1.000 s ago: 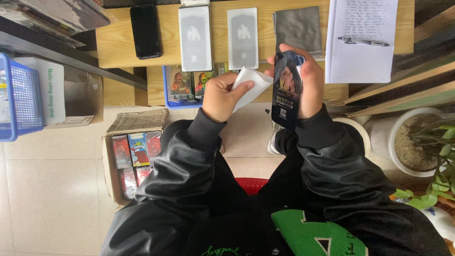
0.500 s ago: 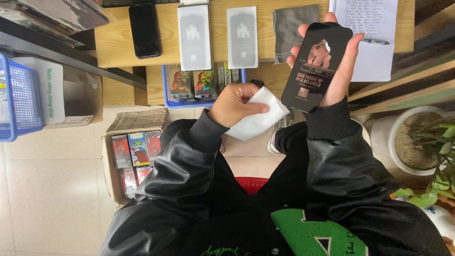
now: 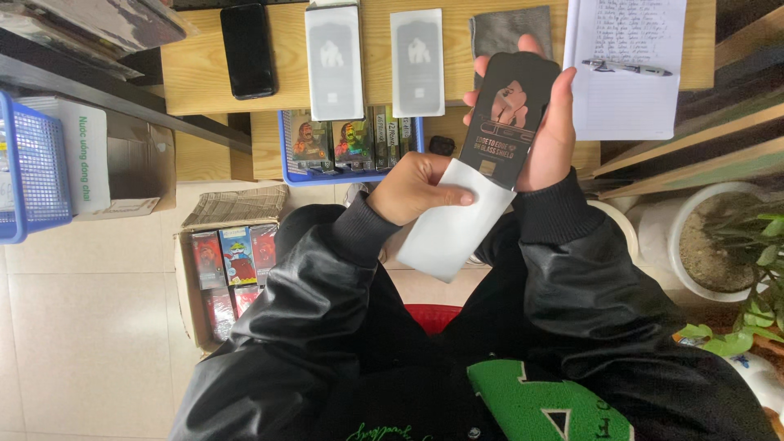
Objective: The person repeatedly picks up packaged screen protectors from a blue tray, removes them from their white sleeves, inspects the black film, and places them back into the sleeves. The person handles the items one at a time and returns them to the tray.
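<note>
My right hand point(image 3: 549, 131) holds a flat black screen-protector box point(image 3: 508, 114) upright, its printed face toward me, just above my lap. My left hand point(image 3: 415, 188) pinches a white inner sleeve point(image 3: 456, 229) that sticks out of the box's lower end. On the wooden table point(image 3: 204, 73) beyond lie two pale screen-protector sheets point(image 3: 335, 61) point(image 3: 417, 63), a black phone point(image 3: 247, 51) and a grey cloth point(image 3: 496, 31).
A notepad with a pen point(image 3: 627, 65) lies at the table's right. A blue tray of colourful boxes point(image 3: 347, 143) sits on a lower shelf. A cardboard box of packs point(image 3: 224, 273) stands on the floor left, a blue basket point(image 3: 28, 175) farther left, a potted plant point(image 3: 727, 245) right.
The black box swung up toward the table and turned its face to me. The white sleeve, folded in my left hand earlier, now sits partly inside the box's lower end.
</note>
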